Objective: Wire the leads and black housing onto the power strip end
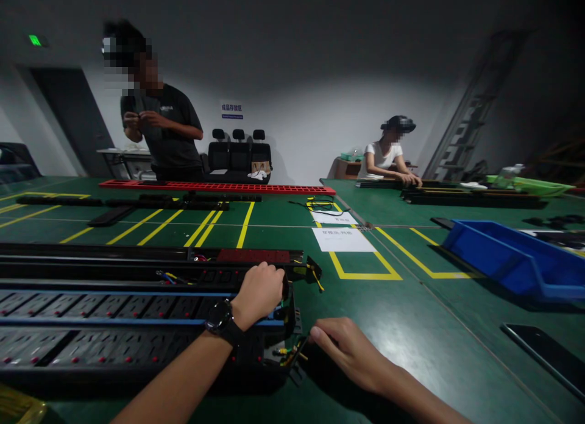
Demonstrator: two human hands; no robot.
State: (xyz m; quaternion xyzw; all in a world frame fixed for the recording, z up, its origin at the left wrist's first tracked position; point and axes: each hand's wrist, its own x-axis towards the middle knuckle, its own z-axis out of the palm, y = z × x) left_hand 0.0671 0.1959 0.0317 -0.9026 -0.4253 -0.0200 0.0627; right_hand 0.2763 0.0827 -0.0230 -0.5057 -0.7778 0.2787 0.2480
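Note:
Several long black power strips (150,345) with red dots along their sockets lie side by side in front of me. My left hand (261,293), with a black watch on its wrist, is closed over the right end of the strips; its fingertips are hidden. Beside the nearest strip's open end, my right hand (345,348) is closed in a pinch at a small dark end piece (299,349). Yellow and green wires (284,352) show in that open end. Farther back, another end piece (314,270) hangs tilted with a yellow wire.
A blue bin (512,259) and a phone (548,357) are on the right. White paper sheets (343,240) and a cable (320,203) lie ahead. A red perforated rail (219,187) crosses the far edge. One person (159,125) stands opposite; another (386,159) works at far right.

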